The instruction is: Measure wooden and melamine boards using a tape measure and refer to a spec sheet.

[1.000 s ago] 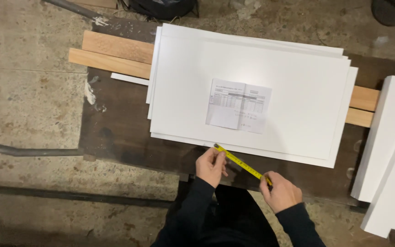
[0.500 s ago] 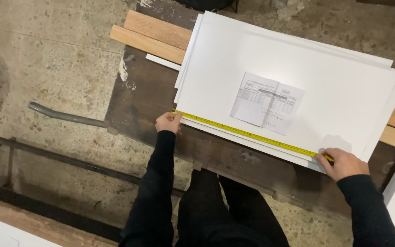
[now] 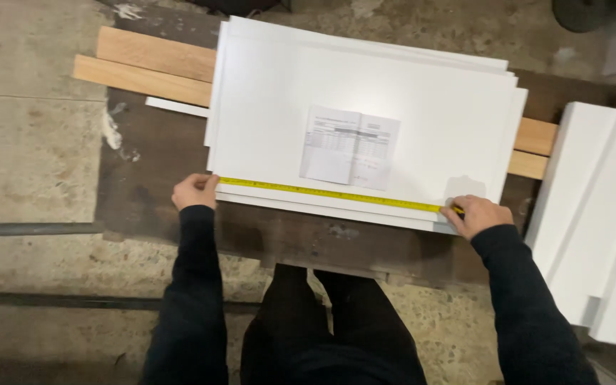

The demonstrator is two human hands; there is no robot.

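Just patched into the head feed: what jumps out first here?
A yellow tape measure stretched along the near edge of a stack of white panels, the left hand at one end and the right hand at the other. A printed sheet lies mid-panel; more white boards sit at right.

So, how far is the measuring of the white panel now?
Done: the yellow tape measure lies stretched along the top white panel's near edge. In hand: left hand pins one end, right hand the other. No pencil or mark is visible.
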